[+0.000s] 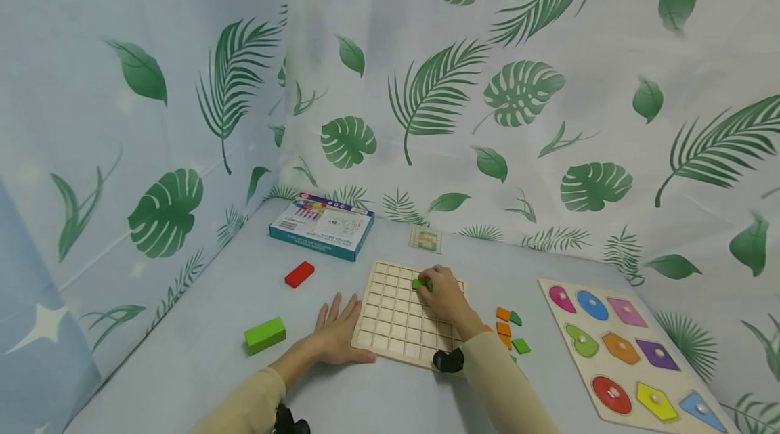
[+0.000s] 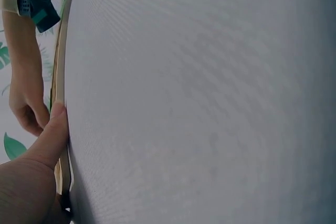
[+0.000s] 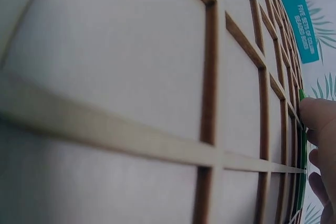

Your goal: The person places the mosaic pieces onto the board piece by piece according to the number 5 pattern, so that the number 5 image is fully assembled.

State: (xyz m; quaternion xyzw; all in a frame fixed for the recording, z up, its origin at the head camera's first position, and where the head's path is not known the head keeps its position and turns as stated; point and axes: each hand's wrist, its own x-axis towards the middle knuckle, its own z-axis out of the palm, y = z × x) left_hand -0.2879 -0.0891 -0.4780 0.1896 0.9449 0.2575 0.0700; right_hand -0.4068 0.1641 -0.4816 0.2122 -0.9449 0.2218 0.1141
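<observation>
A wooden grid board (image 1: 390,315) of square cells lies in front of me. My left hand (image 1: 338,338) rests flat with spread fingers at its left side, and in the left wrist view the thumb (image 2: 50,137) touches the board's edge. Over the far part of the grid, my right hand (image 1: 443,295) pinches a small green piece (image 1: 429,285) between curled fingers, which partly hide it. Just left of those fingertips a green square tile (image 1: 417,284) sits in a cell. The right wrist view shows the fingers (image 3: 317,114) low at the grid's far side, with green beneath them.
Loose orange tiles (image 1: 503,329) and green tiles (image 1: 521,346) lie right of the board, partly behind the right forearm. A shape puzzle (image 1: 609,312) is farther right. Left are a green block (image 1: 265,336) and red block (image 1: 299,274). Behind stand a teal box (image 1: 319,225) and pattern card (image 1: 425,239).
</observation>
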